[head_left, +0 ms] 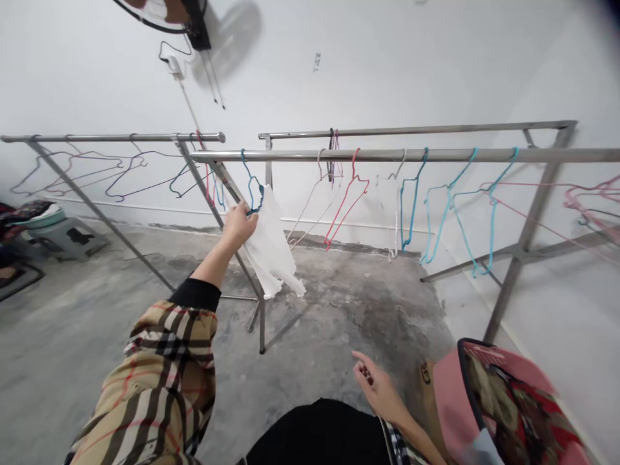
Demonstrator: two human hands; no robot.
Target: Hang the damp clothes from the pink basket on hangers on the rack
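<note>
My left hand (238,224) is raised and closed on a white cloth (270,248) draped on a blue wire hanger (252,184). That hanger hooks over the near steel rail (378,155) of a drying rack. The cloth hangs down to the right of my hand. My right hand (376,385) is low near my body, fingers loosely curled and holding nothing I can see. It hovers beside a pink basket (484,400) filled with patterned laundry. My left sleeve is checked beige.
Several empty wire hangers, blue, red and white, hang along the near rail and the rear rail (411,131). A second rack (111,137) with dark hangers stands to the left. A stool (62,236) with folded clothes sits at far left. The floor is bare concrete.
</note>
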